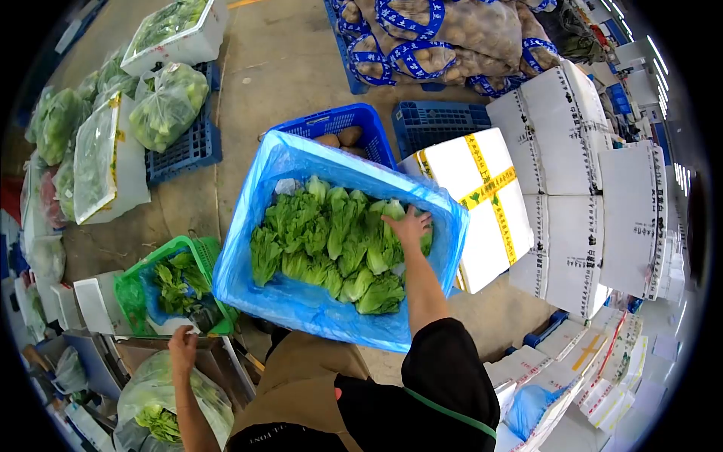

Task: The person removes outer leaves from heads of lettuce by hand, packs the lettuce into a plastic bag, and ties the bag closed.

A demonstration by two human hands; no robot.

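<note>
A large box lined with blue plastic film (301, 320) holds rows of green leafy lettuce (339, 237). My right hand (409, 228) lies on the lettuce at the box's right side, its fingers apart. Off to the left, my left hand (183, 348) has its fingers drawn together beside a small whitish piece, close to the near edge of a green basket (222, 320). Dark leafy greens (181, 282) fill part of that basket. Whether the left fingers grip the whitish piece is hard to make out.
Behind the box stands a blue crate (376, 128) with brown round produce. A taped white foam box (482, 203) and stacked cartons (557, 181) rise at the right. Bagged greens (169, 105) and a blue pallet (188, 154) are at upper left; sacks (474, 38) lie at the top.
</note>
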